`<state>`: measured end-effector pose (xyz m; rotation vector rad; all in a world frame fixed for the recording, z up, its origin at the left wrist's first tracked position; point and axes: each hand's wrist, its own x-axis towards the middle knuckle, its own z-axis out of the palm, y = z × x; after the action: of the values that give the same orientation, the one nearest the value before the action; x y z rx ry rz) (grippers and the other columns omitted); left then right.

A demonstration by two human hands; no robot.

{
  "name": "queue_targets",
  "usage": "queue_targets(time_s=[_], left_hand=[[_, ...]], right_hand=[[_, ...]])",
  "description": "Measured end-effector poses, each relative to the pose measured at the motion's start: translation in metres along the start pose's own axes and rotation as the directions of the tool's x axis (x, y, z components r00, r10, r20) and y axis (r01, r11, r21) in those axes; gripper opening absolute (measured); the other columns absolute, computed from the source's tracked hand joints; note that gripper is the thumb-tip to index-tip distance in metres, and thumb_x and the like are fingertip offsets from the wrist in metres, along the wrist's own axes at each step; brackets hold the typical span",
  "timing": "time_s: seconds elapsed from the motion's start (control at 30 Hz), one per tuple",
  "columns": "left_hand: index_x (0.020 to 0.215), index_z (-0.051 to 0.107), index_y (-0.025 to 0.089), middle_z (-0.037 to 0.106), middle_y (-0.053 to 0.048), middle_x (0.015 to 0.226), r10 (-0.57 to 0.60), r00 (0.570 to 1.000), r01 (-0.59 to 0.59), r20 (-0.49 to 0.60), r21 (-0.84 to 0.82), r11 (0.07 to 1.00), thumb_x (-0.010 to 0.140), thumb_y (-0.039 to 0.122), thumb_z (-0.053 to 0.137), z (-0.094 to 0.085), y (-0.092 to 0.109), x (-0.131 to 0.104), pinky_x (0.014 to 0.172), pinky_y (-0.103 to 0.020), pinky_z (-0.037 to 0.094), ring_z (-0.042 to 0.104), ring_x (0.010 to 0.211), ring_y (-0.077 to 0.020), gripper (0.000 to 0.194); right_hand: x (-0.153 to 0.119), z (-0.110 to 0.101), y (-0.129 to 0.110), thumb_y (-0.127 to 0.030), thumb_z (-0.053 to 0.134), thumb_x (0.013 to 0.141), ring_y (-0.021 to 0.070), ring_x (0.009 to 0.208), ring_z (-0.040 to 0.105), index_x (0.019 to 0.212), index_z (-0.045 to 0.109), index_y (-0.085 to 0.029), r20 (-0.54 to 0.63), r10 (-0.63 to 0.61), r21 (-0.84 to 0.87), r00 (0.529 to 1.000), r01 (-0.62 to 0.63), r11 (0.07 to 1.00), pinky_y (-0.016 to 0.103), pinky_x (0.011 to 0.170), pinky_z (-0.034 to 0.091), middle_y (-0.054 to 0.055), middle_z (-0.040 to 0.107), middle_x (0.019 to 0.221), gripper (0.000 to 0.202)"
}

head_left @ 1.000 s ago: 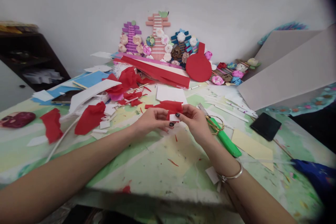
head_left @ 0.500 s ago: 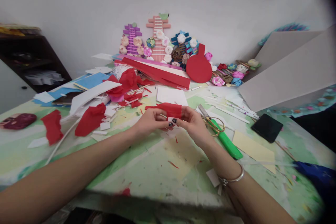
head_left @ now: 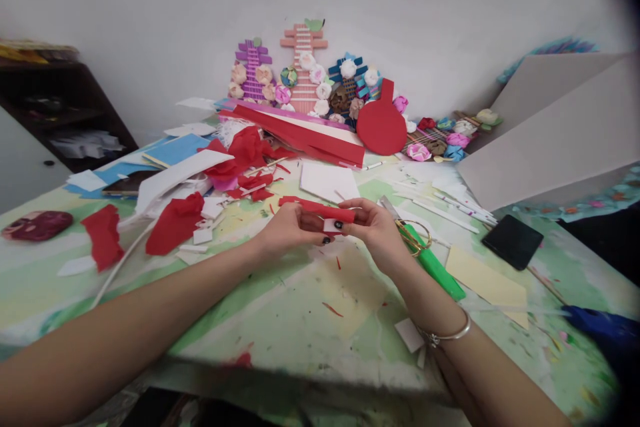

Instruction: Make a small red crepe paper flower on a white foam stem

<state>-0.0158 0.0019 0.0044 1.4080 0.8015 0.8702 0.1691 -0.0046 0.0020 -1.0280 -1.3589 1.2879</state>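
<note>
Above the middle of the table, my left hand (head_left: pixel 295 227) and my right hand (head_left: pixel 373 227) face each other with a strip of red crepe paper (head_left: pixel 320 209) between them. A small white piece (head_left: pixel 330 225) lies against the red paper, under my right thumb. My left fingers are closed on the strip's left part, and its end sticks out past them. Beside my right wrist lie gold-handled scissors (head_left: pixel 417 238) and a green box cutter (head_left: pixel 443 273). Beyond my hands is a white square card (head_left: pixel 329 180).
Torn red crepe paper (head_left: pixel 176 223) and white scraps lie on the left. A red banjo-shaped cutout (head_left: pixel 382 123) leans near the wall among flower-decorated crafts (head_left: pixel 303 80). A black square object (head_left: pixel 513 242) and a pale yellow sheet (head_left: pixel 487 283) lie right. A grey-white board (head_left: pixel 550 127) stands behind.
The red paper has tipped from a raised flap into a flatter, narrower band between my hands. My right hand has shifted slightly right. The whole view has moved a little.
</note>
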Motion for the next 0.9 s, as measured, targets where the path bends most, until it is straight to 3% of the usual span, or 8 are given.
queue_targets(time_s=[0.37,0.67,0.9], left_hand=[[0.103,0.069,0.009,0.075,-0.008,0.081,0.014,1.0,-0.013,0.021,-0.044,0.999,0.061,0.01,0.077,0.0003,-0.0009,0.0005,0.064,-0.024,0.054,0.068,0.071,-0.0168,0.043],[0.103,0.071,0.011,0.071,-0.001,0.065,0.009,1.0,-0.009,-0.003,0.101,0.995,0.061,0.008,0.074,-0.0006,-0.0006,-0.0007,0.053,-0.018,0.048,0.063,0.057,-0.0112,0.042],[0.101,0.071,0.01,0.075,-0.011,0.086,-0.052,0.995,0.055,-0.082,0.032,0.998,0.071,0.02,0.074,0.0028,-0.0001,-0.0029,0.066,-0.029,0.058,0.07,0.073,-0.0197,0.032]], right_hand=[[-0.0008,-0.0004,0.0002,-0.01,0.067,0.06,0.015,0.072,0.064,0.091,0.061,-0.017,0.004,-0.014,0.008,1.0,0.014,1.0,0.029,0.069,0.048,0.002,0.071,0.081,0.032],[-0.0016,-0.0004,0.0017,-0.008,0.068,0.057,0.0152,0.073,0.064,0.09,0.062,-0.016,0.007,0.004,0.003,1.0,-0.004,1.0,0.028,0.069,0.047,0.003,0.071,0.082,0.035],[-0.0007,-0.0004,0.0029,-0.011,0.071,0.057,0.0148,0.072,0.063,0.09,0.061,-0.017,0.019,0.008,0.002,1.0,-0.008,1.0,0.029,0.07,0.047,0.002,0.07,0.081,0.035]])
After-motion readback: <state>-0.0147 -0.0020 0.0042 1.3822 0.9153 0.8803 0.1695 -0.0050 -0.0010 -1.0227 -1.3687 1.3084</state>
